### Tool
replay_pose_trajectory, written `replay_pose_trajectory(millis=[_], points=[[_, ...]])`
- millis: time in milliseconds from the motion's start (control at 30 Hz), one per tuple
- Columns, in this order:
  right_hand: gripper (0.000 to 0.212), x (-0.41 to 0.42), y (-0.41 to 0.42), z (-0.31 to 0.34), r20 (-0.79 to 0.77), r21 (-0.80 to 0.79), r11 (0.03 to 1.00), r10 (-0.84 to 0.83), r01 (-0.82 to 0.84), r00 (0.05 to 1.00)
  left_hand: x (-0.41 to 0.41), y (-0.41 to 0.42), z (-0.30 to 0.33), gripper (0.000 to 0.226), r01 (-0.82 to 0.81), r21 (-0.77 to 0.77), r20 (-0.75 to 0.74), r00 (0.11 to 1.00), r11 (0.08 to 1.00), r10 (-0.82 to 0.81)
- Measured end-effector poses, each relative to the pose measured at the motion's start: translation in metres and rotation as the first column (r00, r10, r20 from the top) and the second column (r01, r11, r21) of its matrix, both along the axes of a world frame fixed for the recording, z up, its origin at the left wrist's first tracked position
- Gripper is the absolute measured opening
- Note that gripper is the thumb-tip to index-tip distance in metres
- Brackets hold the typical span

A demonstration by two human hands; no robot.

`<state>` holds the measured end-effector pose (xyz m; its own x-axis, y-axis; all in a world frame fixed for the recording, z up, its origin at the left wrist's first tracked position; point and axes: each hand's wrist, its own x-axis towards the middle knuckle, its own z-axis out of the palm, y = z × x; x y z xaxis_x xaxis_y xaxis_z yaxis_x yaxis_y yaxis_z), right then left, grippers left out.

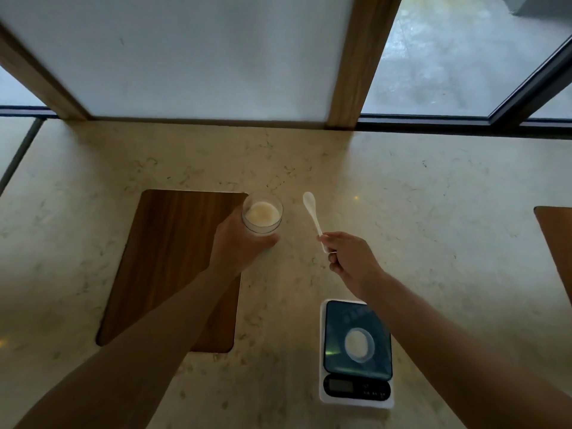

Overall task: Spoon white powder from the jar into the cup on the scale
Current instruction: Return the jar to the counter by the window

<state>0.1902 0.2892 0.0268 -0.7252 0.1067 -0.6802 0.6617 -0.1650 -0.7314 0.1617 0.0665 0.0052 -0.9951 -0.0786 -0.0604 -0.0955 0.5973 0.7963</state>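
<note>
Jar [262, 217] looks like slippery, breakable glass, so my left hand [236, 243] wraps its side; right hand [349, 261] pinches the light spoon [312, 212] by its handle end.

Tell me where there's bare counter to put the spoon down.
Bare marble lies right of the spoon, between the scale and the window, and left of the wooden board. It is crowded around the jar and left hand.
</note>
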Motion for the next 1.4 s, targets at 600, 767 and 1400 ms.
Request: replay_pose_trajectory(millis=[600,767,1400], points=[[0.011,-0.108,-0.035,-0.041,-0.035,0.141,0.986,0.095,-0.09,0.995,-0.133,-0.031,-0.025,0.086,-0.078,-0.054,-0.076,0.994,0.995,0.074],[0.013,-0.123,-0.038,-0.043,-0.052,0.18,0.977,0.124,-0.112,0.991,-0.15,-0.036,-0.034,0.085,-0.054,-0.052,-0.082,0.995,0.997,0.049],[0.012,-0.127,-0.044,-0.043,-0.062,0.191,0.973,0.146,-0.132,0.987,-0.167,-0.041,-0.035,0.125,-0.072,0.102,0.058,0.996,0.992,0.066]])
